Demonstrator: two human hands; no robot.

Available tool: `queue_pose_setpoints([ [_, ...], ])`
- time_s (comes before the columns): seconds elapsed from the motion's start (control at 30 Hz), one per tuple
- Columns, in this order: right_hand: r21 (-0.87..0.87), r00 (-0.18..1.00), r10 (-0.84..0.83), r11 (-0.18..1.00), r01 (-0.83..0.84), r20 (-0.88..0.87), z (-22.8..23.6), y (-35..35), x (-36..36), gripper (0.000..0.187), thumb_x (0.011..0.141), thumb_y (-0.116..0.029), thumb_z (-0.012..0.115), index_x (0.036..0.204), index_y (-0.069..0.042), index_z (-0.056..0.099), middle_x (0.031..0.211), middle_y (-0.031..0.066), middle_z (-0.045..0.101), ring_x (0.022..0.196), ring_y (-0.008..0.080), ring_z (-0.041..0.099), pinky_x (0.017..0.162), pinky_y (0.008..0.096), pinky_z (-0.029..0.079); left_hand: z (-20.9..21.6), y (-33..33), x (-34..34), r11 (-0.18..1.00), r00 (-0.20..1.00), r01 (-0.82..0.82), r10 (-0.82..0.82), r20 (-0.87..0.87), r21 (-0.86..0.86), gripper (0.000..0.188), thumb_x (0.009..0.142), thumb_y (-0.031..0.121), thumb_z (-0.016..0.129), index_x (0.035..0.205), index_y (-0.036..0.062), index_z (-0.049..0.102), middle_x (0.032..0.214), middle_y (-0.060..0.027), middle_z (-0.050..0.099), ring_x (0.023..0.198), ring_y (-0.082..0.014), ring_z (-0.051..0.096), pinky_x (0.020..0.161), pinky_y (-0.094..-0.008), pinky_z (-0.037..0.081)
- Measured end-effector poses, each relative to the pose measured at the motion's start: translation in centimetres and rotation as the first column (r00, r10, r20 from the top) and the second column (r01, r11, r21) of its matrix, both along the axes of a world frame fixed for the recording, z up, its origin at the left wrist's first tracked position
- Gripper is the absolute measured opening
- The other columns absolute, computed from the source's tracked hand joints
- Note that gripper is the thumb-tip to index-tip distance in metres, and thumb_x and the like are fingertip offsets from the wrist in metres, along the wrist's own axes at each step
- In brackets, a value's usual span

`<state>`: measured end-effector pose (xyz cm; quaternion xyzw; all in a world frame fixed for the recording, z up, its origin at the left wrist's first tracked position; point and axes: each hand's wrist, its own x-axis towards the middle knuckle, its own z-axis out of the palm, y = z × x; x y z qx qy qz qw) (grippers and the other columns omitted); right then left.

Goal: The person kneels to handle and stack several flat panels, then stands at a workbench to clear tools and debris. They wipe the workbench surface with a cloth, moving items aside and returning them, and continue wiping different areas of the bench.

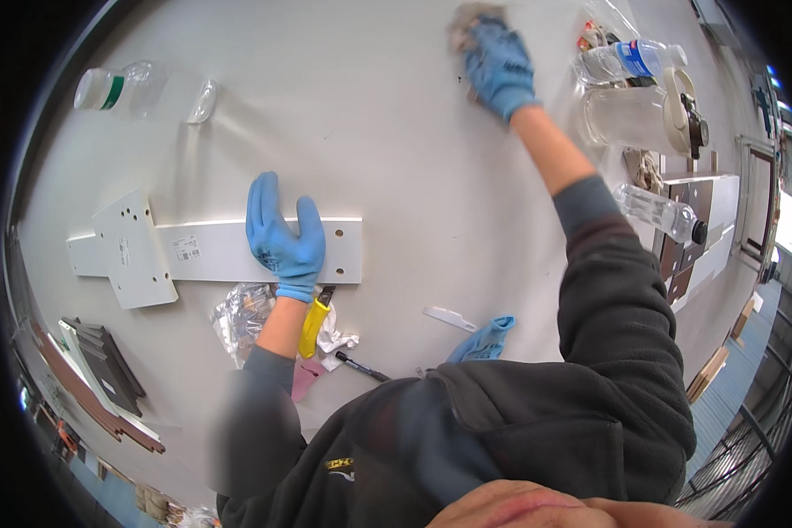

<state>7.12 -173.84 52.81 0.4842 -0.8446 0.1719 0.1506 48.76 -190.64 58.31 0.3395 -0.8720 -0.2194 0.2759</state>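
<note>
In a blue work glove, my left hand (286, 242) rests flat on a long white board (211, 242) with its fingers stretched out and the thumb apart. Holes show near the board's right end, and a small label sits left of the hand. A second white panel (132, 251) with several holes lies across the board's left part. My right hand (500, 69), also gloved in blue, reaches to the far side of the table and presses a greyish-brown rag (473, 15) on the surface. The rag is slightly smeared and partly hidden under the fingers.
Near my left forearm lie a yellow utility knife (312, 329), crumpled clear plastic (241, 319) and a black marker (362, 366). A spare blue glove (484, 341) lies close to my body. Bottles stand or lie at right, including a large jug (629, 117); another bottle (145, 90) lies far left. Dark strips (106, 365) are stacked left.
</note>
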Motion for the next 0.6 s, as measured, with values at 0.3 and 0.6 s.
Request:
queue_pose_setpoints([
  [0.3, 0.077, 0.986, -0.167, 0.983, 0.168, -0.014, 3.0, 2.2, -3.8, 0.042, 0.101, -0.029, 0.06, 0.137, -0.009, 0.067, 0.145, 0.0173, 0.066, 0.135, 0.0386, 0.06, 0.114, 0.0525, 0.045, -0.5, 0.0, 0.4, 1.0, 1.0, 0.005, -0.005, -0.006, 0.031, 0.054, 0.09, 0.018, 0.075, 0.137, -0.0058, 0.067, 0.139, -0.0247, 0.069, 0.132, -0.0432, 0.064, 0.113, -0.0486, 0.05],
  [0.6, 0.06, 0.997, 0.069, 0.996, -0.068, -0.025, 2.3, 6.6, 5.5, 0.041, 0.099, -0.026, 0.062, 0.136, -0.008, 0.068, 0.147, 0.0159, 0.066, 0.136, 0.037, 0.06, 0.116, 0.0486, 0.045, -0.3, -0.1, 0.2, 1.0, 1.0, 0.011, -0.011, 0.005, 0.003, 0.053, 0.09, 0.019, 0.075, 0.136, -0.0057, 0.067, 0.138, -0.0248, 0.069, 0.13, -0.0429, 0.064, 0.113, -0.0486, 0.05],
])
